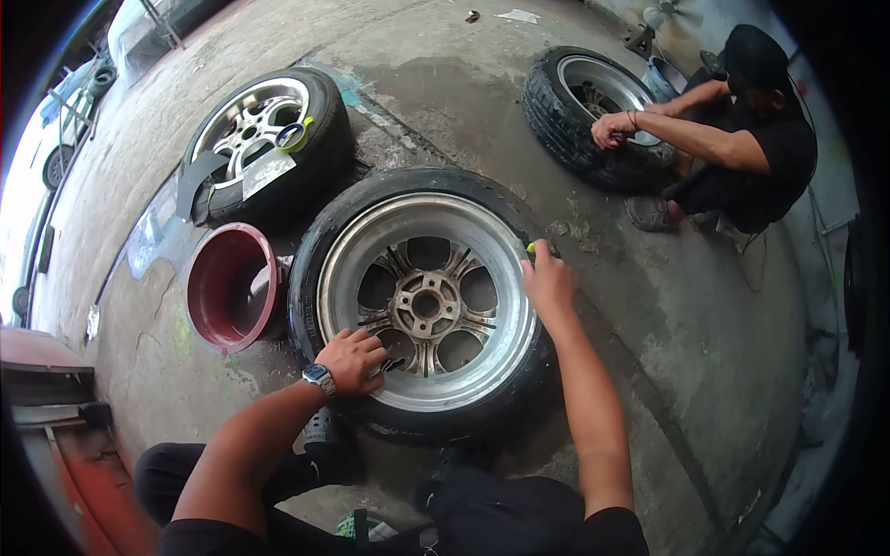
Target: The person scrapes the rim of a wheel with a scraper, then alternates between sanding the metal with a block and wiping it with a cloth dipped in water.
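A wheel [451,397] with a black tire [426,190] lies flat on the floor in front of me, its dull, dirty spokes facing up. My left hand [350,362] rests on the near-left part of the rim with its fingers curled. Something small and dark shows at those fingertips, too hidden to name. On the right side of the tire, my right hand [551,284] is closed around a small yellow-green object [531,247]. Only the tip of that object sticks out above the fingers.
Left of the wheel stands a red bucket [199,295]. Beyond it, another wheel [320,111] carries a yellow-green tape roll [295,136] and grey sheets [268,174]. At the right, a person [779,139] squats with both hands at a third wheel [547,102]. A fan [656,17] stands behind.
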Demonstrator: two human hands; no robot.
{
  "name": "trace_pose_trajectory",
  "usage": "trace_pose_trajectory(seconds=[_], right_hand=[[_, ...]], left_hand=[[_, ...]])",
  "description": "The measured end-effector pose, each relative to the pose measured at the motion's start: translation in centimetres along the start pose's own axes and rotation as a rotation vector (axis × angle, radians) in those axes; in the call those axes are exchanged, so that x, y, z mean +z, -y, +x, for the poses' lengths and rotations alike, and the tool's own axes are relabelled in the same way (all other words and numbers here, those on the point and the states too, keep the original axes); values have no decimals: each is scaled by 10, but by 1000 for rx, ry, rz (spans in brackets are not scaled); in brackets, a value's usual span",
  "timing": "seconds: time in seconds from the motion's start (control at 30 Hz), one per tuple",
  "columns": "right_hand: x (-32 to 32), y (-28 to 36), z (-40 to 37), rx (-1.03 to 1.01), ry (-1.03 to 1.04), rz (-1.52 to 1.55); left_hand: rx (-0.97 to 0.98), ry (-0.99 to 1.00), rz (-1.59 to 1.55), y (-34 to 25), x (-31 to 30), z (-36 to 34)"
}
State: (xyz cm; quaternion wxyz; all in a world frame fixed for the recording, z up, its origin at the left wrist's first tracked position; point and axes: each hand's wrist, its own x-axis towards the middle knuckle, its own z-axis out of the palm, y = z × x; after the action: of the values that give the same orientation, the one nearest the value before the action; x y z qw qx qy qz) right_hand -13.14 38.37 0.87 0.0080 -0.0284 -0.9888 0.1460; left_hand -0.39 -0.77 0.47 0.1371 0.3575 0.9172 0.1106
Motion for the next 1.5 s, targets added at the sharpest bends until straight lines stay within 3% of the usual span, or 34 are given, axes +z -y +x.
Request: trace_pose_trajectory(seconds=[0.23,0.43,0.67,0.77,0.87,1.1,1.23,1.27,1.33,1.5], right_hand=[[-22,-5,-59,125,143,-37],[-5,-5,-24,100,56,44],[-41,2,-77,185,215,-7],[-51,-2,-94,197,253,-36],[-45,-2,-76,171,224,-36],[-2,-23,-17,-113,-146,261],[16,-43,-40,39,-129,638],[35,-58,-46,124,-83,841],[13,-53,-61,336,25,1048],[-6,-64,-69,389,147,1167]], left_hand=[[14,-38,-2,3,2,-1],[-6,-19,-63,4,4,2],[-60,-179,106,82,-20,19],[37,-109,180,85,-29,21],[13,-148,120,79,-31,25],[-53,-93,129,78,-31,26],[-55,-86,129,77,-33,26],[-62,-83,134,76,-34,27],[-76,-78,140,76,-33,27],[-61,-110,158,76,-32,27]])
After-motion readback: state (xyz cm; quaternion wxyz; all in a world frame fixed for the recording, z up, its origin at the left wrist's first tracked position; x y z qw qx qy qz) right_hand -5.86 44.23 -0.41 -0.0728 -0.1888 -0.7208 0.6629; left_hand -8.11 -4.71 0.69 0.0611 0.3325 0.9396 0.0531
